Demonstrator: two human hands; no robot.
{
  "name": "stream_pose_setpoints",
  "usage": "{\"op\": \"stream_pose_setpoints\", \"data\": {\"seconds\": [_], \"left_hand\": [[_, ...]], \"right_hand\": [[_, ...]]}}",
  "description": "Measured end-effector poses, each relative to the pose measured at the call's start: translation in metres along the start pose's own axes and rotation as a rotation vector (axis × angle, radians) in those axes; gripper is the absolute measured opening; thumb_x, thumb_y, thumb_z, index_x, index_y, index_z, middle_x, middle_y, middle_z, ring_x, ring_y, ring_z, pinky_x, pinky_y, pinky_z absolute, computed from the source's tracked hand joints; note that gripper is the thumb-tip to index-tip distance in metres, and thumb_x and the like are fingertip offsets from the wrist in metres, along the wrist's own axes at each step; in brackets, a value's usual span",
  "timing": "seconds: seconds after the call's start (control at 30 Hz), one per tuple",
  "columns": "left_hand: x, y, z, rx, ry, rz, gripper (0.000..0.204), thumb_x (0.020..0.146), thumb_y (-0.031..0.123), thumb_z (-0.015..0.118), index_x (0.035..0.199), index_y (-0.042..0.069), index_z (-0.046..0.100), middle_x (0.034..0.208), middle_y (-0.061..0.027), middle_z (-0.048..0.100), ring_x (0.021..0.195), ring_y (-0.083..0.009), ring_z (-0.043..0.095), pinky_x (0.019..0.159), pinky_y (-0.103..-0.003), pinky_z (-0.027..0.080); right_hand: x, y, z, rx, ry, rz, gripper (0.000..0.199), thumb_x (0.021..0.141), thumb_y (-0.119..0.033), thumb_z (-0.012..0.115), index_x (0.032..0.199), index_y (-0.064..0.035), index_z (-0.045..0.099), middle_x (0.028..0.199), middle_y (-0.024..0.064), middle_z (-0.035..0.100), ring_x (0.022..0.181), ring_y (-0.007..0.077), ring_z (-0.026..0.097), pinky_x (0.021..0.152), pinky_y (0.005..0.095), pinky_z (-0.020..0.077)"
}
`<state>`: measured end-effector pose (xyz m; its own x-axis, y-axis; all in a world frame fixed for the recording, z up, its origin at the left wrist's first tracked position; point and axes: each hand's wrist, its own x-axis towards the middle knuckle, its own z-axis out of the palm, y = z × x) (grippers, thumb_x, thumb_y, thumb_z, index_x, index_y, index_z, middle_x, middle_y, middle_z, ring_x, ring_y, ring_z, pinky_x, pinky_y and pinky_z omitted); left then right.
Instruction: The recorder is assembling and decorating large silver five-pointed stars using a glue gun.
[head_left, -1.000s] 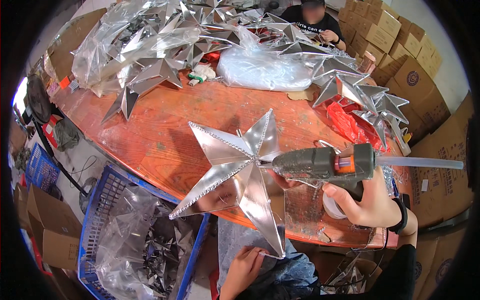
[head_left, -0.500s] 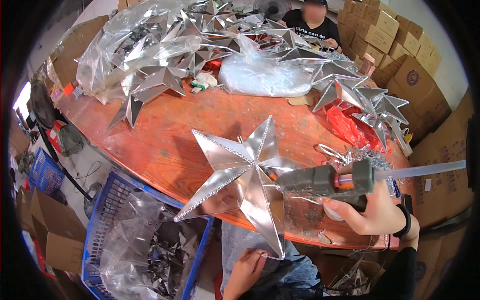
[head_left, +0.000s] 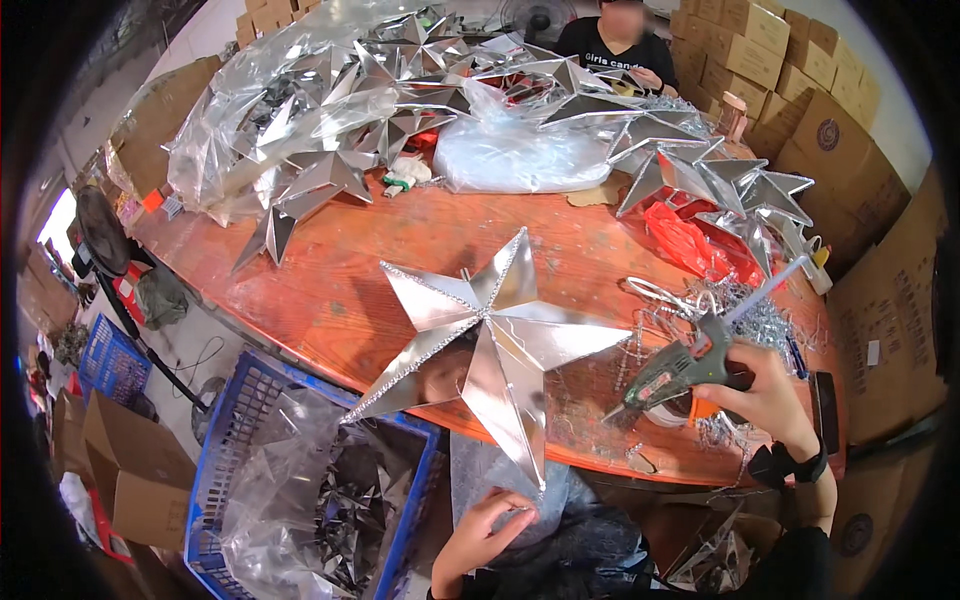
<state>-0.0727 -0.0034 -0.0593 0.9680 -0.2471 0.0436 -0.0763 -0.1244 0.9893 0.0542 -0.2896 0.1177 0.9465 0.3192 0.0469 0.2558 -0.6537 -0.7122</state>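
Two hands work nearest the onlooker: the left hand [head_left: 480, 530] hangs low by the lap, fingers loosely curled on clear plastic wrap, holding nothing firm, while the right hand [head_left: 770, 395] is clenched round the grip of one glue gun [head_left: 675, 370]. Its nozzle points down-left toward the single large silver star [head_left: 490, 335], which sits just left of it over the orange table's [head_left: 330, 290] near edge, one long point reaching toward the lap. One blue crate [head_left: 240, 410] stands lower left. Farther off lie heaps of silver stars [head_left: 330, 130], too many to count, and another person's hand [head_left: 645, 78].
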Motion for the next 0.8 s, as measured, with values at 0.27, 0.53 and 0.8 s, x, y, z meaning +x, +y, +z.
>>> {"op": "stream_pose_setpoints", "data": {"seconds": [0.27, 0.53, 0.8], "left_hand": [[-0.013, 0.011, 0.014, -0.06, -0.007, -0.167, 0.019, 0.092, 0.013, 0.048, 0.089, 0.0, 0.062, 0.084, -0.0081, 0.063, 0.085, -0.0191, 0.056, 0.077, -0.029, 0.043], [-0.017, 0.022, 0.024, 0.015, -0.012, -0.277, 0.022, 0.093, 0.015, 0.046, 0.091, 0.001, 0.063, 0.082, -0.0081, 0.063, 0.083, -0.0169, 0.057, 0.076, -0.028, 0.043], [-0.029, 0.028, 0.037, 0.046, -0.108, -0.303, 0.029, 0.096, 0.015, 0.04, 0.093, -0.002, 0.063, 0.09, -0.0085, 0.063, 0.088, -0.0166, 0.055, 0.083, -0.028, 0.04]], "right_hand": [[0.0, 0.021, 0.007, -0.387, 0.128, -0.285, 0.019, 0.084, -0.014, 0.061, 0.084, 0.0051, 0.057, 0.075, 0.0144, 0.053, 0.068, 0.0281, 0.05, 0.063, 0.0336, 0.0408], [-0.004, 0.028, 0.008, -0.189, 0.143, -0.15, 0.018, 0.085, -0.016, 0.06, 0.092, 0.0007, 0.058, 0.081, 0.0165, 0.053, 0.073, 0.0337, 0.053, 0.064, 0.0383, 0.0426], [-0.016, 0.009, -0.009, -0.341, 0.328, -0.399, 0.008, 0.08, 0.0, 0.058, 0.086, -0.0031, 0.054, 0.08, 0.0105, 0.052, 0.074, 0.0295, 0.048, 0.07, 0.0356, 0.0388]]}}
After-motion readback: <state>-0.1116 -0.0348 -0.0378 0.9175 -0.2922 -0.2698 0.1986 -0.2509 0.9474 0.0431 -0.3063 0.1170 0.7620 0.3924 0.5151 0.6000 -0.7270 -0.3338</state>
